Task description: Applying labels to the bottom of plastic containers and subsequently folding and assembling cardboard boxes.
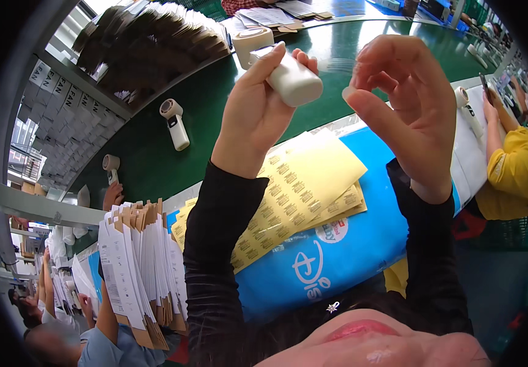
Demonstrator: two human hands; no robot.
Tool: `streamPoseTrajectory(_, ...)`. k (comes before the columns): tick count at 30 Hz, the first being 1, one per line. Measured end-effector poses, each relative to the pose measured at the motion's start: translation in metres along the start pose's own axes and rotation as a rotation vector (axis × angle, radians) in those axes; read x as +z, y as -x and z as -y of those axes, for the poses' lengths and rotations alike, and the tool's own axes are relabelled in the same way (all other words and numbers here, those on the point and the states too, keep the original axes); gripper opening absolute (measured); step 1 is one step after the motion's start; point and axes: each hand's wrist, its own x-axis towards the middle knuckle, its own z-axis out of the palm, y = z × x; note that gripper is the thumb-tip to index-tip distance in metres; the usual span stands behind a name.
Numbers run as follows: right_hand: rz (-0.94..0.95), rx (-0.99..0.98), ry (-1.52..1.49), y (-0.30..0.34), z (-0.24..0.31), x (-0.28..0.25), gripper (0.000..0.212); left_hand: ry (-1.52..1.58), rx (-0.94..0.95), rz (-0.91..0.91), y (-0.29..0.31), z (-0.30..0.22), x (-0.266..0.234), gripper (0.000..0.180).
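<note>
My left hand [255, 110] is wrapped round a white handheld fan [294, 82]. The butt of its handle points toward my right, and its round head rises past my fingers on the far side. Across from it, my right hand [408, 104] is raised with curled fingers, thumb and forefinger tips brought together. Anything between those tips is too small to make out. Below both hands, yellow sheets of small printed labels [301, 183] lie overlapping on a blue plastic bag [362, 238] with white lettering.
Another white fan [175, 125] lies on the green conveyor belt [215, 85], with one more fan [111, 168] farther left near someone's hand. Flattened cartons [145, 263] stand bunched at my left. Brown cardboard [154, 46] is piled beyond the belt. A yellow-sleeved person [515, 165] works at right.
</note>
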Motion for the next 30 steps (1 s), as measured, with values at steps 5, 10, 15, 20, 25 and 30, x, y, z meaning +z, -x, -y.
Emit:
streamPoseTrajectory(5, 0.018, 0.135, -0.261, -0.009, -0.013, 0.016, 0.02, 0.192, -0.046, -0.154, 0.011, -0.001, 0.008, 0.038)
streamPoseTrajectory(10, 0.048, 0.243, -0.101, -0.004, -0.032, 0.026, 0.014, 0.318, -0.018, -0.204, 0.018, 0.007, 0.003, 0.036)
streamPoseTrajectory(15, 0.035, 0.193, -0.123, -0.005, -0.041, 0.03, 0.013, 0.402, -0.014, -0.22, 0.022, 0.008, 0.009, 0.036)
streamPoseTrajectory(20, 0.002, 0.18, -0.172, -0.004, -0.044, 0.034, 0.014, 0.399, 0.003, -0.292, 0.024, 0.008, 0.012, 0.035)
streamPoseTrajectory(25, -0.015, 0.161, -0.206, -0.003, -0.045, 0.036, 0.014, 0.352, 0.014, -0.32, 0.026, 0.01, 0.014, 0.034)
streamPoseTrajectory(30, -0.029, 0.144, -0.24, -0.002, -0.046, 0.037, 0.015, 0.294, 0.015, -0.316, 0.027, 0.01, 0.015, 0.039)
